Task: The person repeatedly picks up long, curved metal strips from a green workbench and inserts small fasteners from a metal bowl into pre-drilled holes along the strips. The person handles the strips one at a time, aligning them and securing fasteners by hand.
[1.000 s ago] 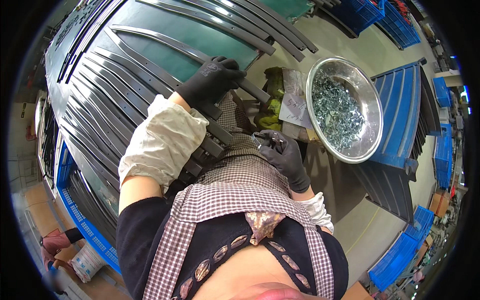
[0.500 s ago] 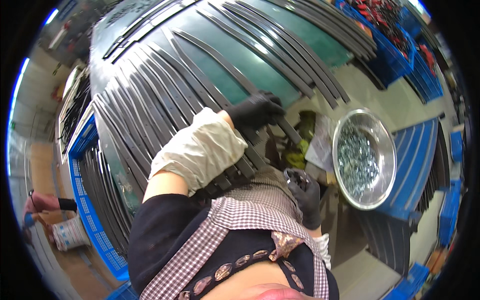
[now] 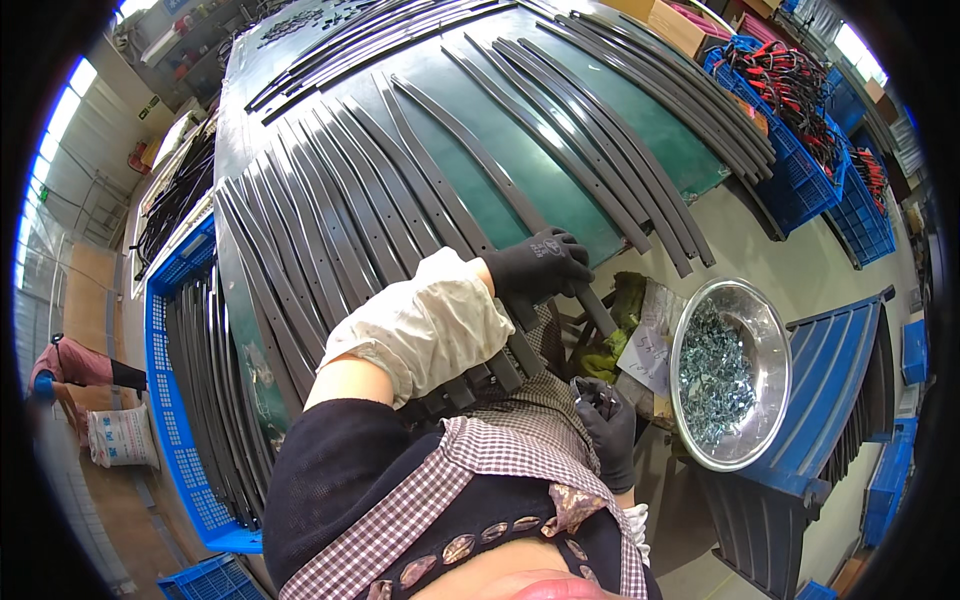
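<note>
Long dark strips [image 3: 330, 215], with small holes along them, lie side by side over the green table. In a black glove, my left hand [image 3: 540, 268] is closed around the near end of one dark strip [image 3: 597, 312], which pokes out past the table edge. My right hand [image 3: 608, 432], also gloved in black, is low beside my checked apron [image 3: 525, 440]. Its fingers are curled around small shiny dark pieces [image 3: 597, 400], too small to make out clearly. To the right of that hand stands a round metal bowl [image 3: 781, 400] holding many small shiny metal pieces [image 3: 712, 375].
More strips fill a blue crate [image 3: 185, 440] on the left. Blue crates [image 3: 790, 190] of red and black parts stand at the far right. A blue ribbed panel [image 3: 835, 370] is beyond the bowl. A person in pink [image 3: 85, 365] is at the far left.
The whole view has shifted, so the table and bowl sit lower in the picture. My left hand keeps its grip on the strip, and my right hand stays curled by the apron.
</note>
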